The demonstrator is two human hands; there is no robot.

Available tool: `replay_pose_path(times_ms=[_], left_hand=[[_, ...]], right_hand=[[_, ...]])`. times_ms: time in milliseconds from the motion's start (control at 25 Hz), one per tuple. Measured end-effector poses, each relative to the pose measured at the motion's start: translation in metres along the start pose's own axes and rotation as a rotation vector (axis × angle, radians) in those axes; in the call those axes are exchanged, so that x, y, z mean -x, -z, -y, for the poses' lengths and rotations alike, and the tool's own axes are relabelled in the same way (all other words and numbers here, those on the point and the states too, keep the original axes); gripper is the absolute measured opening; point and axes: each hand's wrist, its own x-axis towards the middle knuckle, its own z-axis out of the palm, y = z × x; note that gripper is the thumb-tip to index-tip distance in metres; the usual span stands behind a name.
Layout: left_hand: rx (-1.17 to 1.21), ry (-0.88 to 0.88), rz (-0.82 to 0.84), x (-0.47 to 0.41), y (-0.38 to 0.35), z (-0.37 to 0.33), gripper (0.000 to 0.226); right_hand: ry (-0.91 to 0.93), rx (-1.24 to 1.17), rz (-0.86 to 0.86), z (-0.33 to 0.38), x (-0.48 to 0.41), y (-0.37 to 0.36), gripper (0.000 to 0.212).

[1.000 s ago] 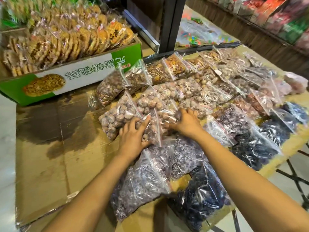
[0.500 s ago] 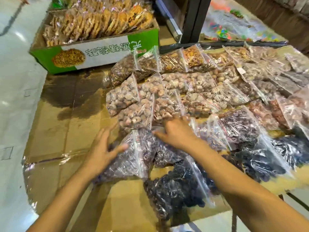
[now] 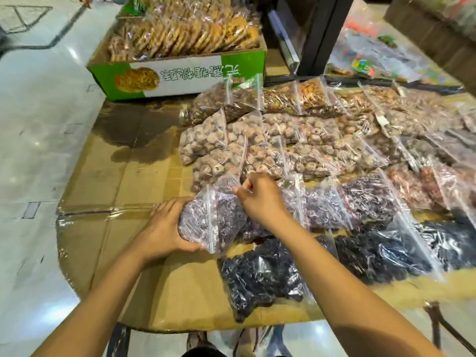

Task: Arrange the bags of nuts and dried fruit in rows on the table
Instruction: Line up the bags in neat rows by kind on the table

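Note:
Clear zip bags of nuts and dried fruit lie in rows on a cardboard-covered table [image 3: 108, 266]. A bag of purple dried fruit [image 3: 206, 220] sits at the left end of the purple row. My left hand [image 3: 164, 230] cups its left and lower side. My right hand [image 3: 260, 199] pinches the bag's top corner near the zip. Beyond it lie bags of pale round nuts [image 3: 203, 140], and nearer me a bag of black dried fruit [image 3: 260, 276]. More purple bags [image 3: 360, 199] run off to the right.
A green and white carton of wrapped biscuits [image 3: 180, 73] stands at the table's far left. A dark post [image 3: 316, 34] rises behind the rows. Brown bags [image 3: 311, 96] fill the far row. Bare cardboard shows left of the bags; the front edge is near my elbows.
Both hands left the pale nut bags and came back to the purple row. My left hand has closed around the purple bag and my right now pinches its top.

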Motion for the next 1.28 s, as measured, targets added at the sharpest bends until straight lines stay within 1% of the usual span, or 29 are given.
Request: replay_pose_path(times_ms=[80,120,200,240,280,360,400,440,520,560,600,640,720,760,800,880,960,1080,1160,1240,1280], left_hand=[[-0.010,-0.006,-0.058,-0.002,-0.004,-0.002,0.105],[-0.033,-0.015,-0.077,-0.002,-0.006,-0.004,0.100],[0.011,-0.014,-0.098,-0.001,-0.009,-0.002,0.089],[0.121,-0.003,-0.122,0.000,-0.006,-0.001,0.079],[0.288,0.025,-0.157,-0.001,-0.002,0.000,0.068],[0.632,0.058,-0.275,0.000,0.004,-0.002,0.054],[0.707,0.055,-0.318,-0.002,0.004,-0.003,0.054],[0.736,0.044,-0.328,-0.002,0.004,-0.009,0.060],[0.657,-0.010,-0.225,-0.005,-0.003,-0.021,0.067],[0.544,-0.051,-0.177,-0.008,-0.008,-0.025,0.076],[0.438,-0.094,-0.142,-0.011,-0.011,-0.025,0.086],[0.393,-0.114,-0.121,-0.014,-0.010,-0.025,0.093],[0.434,-0.111,-0.074,-0.018,-0.003,-0.023,0.094],[0.443,-0.125,-0.059,-0.017,0.000,-0.019,0.091],[0.431,-0.145,-0.053,-0.014,0.001,-0.016,0.087],[0.394,-0.156,-0.069,-0.010,-0.002,-0.010,0.086],[0.411,-0.144,-0.108,-0.010,-0.005,-0.008,0.085],[0.513,-0.138,-0.168,-0.012,-0.004,-0.002,0.080],[0.506,-0.124,-0.234,-0.016,0.005,0.006,0.084],[0.415,-0.187,-0.263,-0.020,0.015,0.009,0.083],[0.344,-0.232,-0.239,-0.022,0.018,0.008,0.083]], right_hand=[[0.056,-0.072,-0.161,-0.014,0.024,-0.005,0.022],[0.064,-0.044,-0.224,-0.023,0.036,-0.008,0.022],[0.063,0.075,-0.244,-0.035,0.050,-0.012,0.025],[0.041,0.099,-0.225,-0.038,0.051,-0.011,0.026],[0.000,0.079,-0.201,-0.036,0.052,-0.009,0.025],[-0.095,-0.017,-0.157,-0.029,0.054,-0.007,0.024],[-0.126,-0.035,-0.149,-0.027,0.055,-0.008,0.023],[-0.143,-0.037,-0.140,-0.028,0.057,-0.010,0.023],[-0.192,-0.059,-0.111,-0.027,0.058,-0.011,0.021],[-0.228,-0.082,-0.090,-0.026,0.056,-0.010,0.027],[-0.260,-0.109,-0.072,-0.024,0.055,-0.008,0.038],[-0.282,-0.124,-0.058,-0.021,0.054,-0.006,0.049],[-0.282,-0.120,-0.064,-0.012,0.050,-0.006,0.061],[-0.273,-0.103,-0.073,-0.007,0.048,-0.007,0.061],[-0.256,-0.070,-0.084,-0.003,0.046,-0.008,0.055],[-0.264,-0.033,-0.086,0.003,0.041,-0.010,0.038],[-0.332,-0.122,-0.091,0.002,0.036,-0.009,0.032],[-0.423,-0.311,-0.112,-0.005,0.041,-0.015,0.025],[-0.452,-0.406,-0.111,-0.007,0.044,-0.025,0.022],[-0.401,-0.368,-0.090,-0.007,0.045,-0.032,0.015],[-0.364,-0.305,-0.087,-0.007,0.043,-0.032,0.012]])
